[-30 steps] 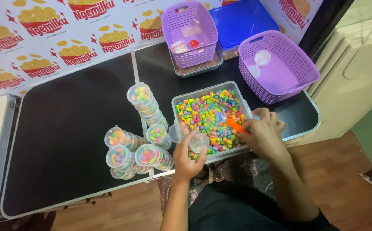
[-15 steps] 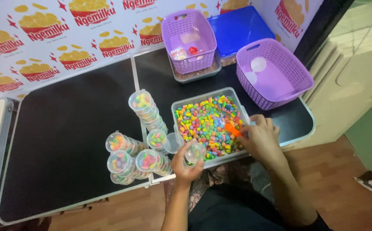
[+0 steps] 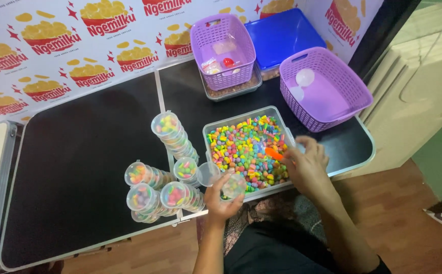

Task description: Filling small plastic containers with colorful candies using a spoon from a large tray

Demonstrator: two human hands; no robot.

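— Scooping went on at the lower middle of the frame: the right hand [image 3: 307,165] pinched a small orange scoop [image 3: 274,153] over the clear tray [image 3: 241,117] of coloured candy bits [image 3: 243,147], and the left hand [image 3: 221,195] was wrapped around a small clear plastic cup [image 3: 233,186] just at the tray's near rim.

— How could that step have been done well?

— Probably by holding the cup's mouth over the tray, so stray bits dropped back in, and by keeping the scoop level and not overloaded.

— And the room around it?

— Tight. The tray sat near the black table [image 3: 78,152] front edge, and the cup hung almost over that edge. Stacks of filled lidded cups [image 3: 172,134] stood just left of the tray, an easy thing to knock. A purple basket [image 3: 327,89] stood to the upper right, another purple basket [image 3: 223,50] and a blue lid [image 3: 282,33] above. Open tabletop lay at the left of the frame.
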